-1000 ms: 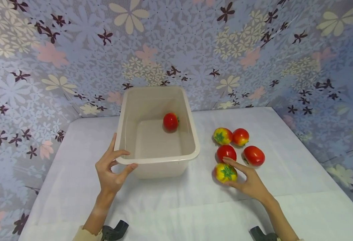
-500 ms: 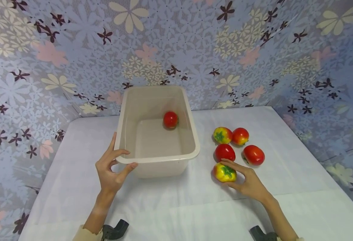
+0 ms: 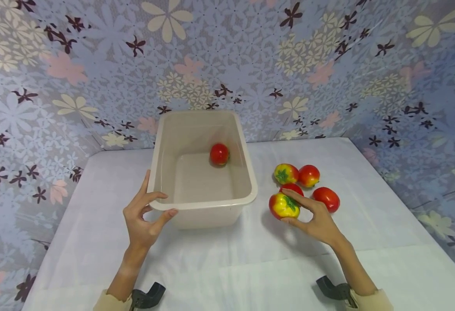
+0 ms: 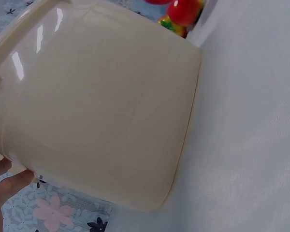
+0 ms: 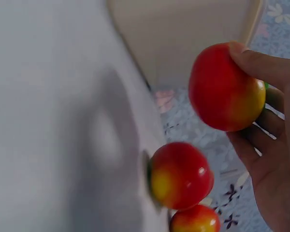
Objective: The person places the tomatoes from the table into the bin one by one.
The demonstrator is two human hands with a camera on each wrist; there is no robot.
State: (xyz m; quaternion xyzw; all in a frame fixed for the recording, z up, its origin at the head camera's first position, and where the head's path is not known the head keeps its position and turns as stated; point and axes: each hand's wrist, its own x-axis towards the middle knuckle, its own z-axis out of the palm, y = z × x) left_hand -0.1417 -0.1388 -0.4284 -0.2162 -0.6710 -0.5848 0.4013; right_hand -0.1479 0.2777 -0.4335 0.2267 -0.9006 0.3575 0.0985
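Note:
My right hand (image 3: pixel 321 221) pinches a glossy red-and-yellow tomato (image 3: pixel 282 206) with a green leafy top between thumb and fingers. In the right wrist view this tomato (image 5: pixel 221 89) is held off the table, its shadow lying on the cloth. At the front left corner of a beige plastic bin (image 3: pixel 208 218), my left hand (image 3: pixel 143 224) grips the rim, thumb outside and a finger over the edge. One red tomato (image 3: pixel 219 154) lies inside the bin. Behind the held tomato, a red tomato (image 3: pixel 293 188) is partly hidden.
Three more tomatoes rest on the white cloth (image 3: pixel 219 276): a yellow-red one (image 3: pixel 285 173), a red-orange one (image 3: pixel 309 176) and a red one (image 3: pixel 327 199). Flower-patterned fabric (image 3: pixel 227 65) stands behind and at both sides of the table.
My right hand has lifted the red-and-yellow tomato from the cloth and shifted it slightly left and away from me. The left hand and the bin have stayed put.

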